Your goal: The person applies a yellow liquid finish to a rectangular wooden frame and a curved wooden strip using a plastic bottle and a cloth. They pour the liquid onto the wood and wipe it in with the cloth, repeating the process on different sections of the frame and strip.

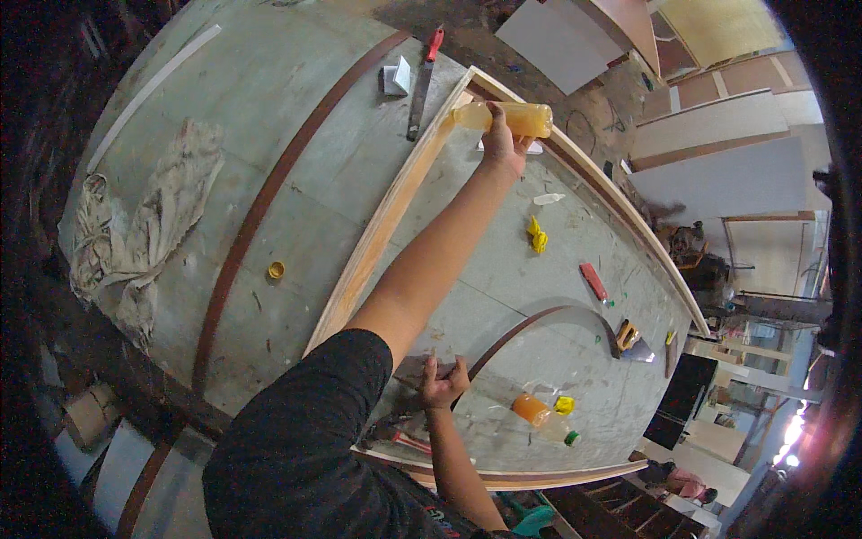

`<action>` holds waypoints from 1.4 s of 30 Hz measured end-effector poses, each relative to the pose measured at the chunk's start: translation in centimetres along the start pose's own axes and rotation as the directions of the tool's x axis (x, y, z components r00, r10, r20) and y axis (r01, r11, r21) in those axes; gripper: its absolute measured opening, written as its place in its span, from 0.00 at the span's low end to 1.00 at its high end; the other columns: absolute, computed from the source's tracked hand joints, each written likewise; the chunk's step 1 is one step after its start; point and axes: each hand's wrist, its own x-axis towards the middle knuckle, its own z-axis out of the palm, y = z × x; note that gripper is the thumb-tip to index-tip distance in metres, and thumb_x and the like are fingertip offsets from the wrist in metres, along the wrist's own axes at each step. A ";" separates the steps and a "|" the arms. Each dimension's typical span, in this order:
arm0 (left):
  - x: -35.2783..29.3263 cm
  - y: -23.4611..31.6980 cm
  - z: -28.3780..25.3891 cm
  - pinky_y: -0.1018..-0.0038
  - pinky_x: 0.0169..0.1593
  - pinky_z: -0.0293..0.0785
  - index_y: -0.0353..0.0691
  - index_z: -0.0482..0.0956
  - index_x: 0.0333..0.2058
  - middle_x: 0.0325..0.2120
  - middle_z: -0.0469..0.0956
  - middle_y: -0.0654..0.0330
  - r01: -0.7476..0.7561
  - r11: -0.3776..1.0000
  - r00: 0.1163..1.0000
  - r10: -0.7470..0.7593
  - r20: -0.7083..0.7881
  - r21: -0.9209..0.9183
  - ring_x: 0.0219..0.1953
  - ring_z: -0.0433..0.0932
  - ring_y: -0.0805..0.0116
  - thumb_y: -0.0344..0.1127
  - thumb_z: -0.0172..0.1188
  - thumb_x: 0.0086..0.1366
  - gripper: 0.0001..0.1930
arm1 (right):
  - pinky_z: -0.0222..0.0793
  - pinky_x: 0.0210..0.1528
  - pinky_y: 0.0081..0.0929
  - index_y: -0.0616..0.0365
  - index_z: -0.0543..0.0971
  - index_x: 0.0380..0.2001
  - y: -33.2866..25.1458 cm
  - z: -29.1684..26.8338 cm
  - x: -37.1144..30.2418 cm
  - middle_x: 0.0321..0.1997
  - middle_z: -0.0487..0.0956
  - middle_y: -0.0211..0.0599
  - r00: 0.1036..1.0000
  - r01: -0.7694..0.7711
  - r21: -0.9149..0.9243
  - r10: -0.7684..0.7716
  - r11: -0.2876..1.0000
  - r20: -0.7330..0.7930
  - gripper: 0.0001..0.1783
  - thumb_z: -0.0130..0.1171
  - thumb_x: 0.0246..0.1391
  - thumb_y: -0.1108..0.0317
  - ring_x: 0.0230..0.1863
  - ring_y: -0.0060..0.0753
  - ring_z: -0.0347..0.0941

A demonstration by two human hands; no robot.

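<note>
1. Clock directions are read from the centre of the view.
2. Left hand [507, 144], 1 o'clock: fingers and thumb wrapped around a yellow bottle [534, 119], which lies nearly sideways in the grip, neck toward 9 o'clock, near a corner of the wooden frame [375, 242].
3. Right hand [444, 386], 6 o'clock: thumb and a finger extended, apart, just beside the end of a curved brown strip [523, 325]. Cannot tell whether it grips the strip.
4. Grey counter [467, 260] carries the frame. Within the frame: orange bottle [532, 410] on its side at 5 o'clock; crumpled yellow piece [537, 237] at 2; red tool [593, 282] at 3.
5. Outside the frame: red-handled tool [422, 94] at 12 o'clock; small round yellow item [277, 269] and rumpled cloth [171, 202] at 9.
</note>
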 end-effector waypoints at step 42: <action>-2.1 0.9 -0.9 0.61 0.55 0.80 0.43 0.67 0.59 0.52 0.76 0.58 0.046 0.999 0.999 -0.046 -0.015 0.024 0.53 0.78 0.60 0.61 0.55 0.71 0.30 | 0.67 0.24 0.36 0.67 0.76 0.38 0.7 0.0 -0.7 0.23 0.76 0.44 0.998 -0.061 0.079 0.059 0.995 0.031 0.23 0.72 0.49 0.60 0.20 0.45 0.72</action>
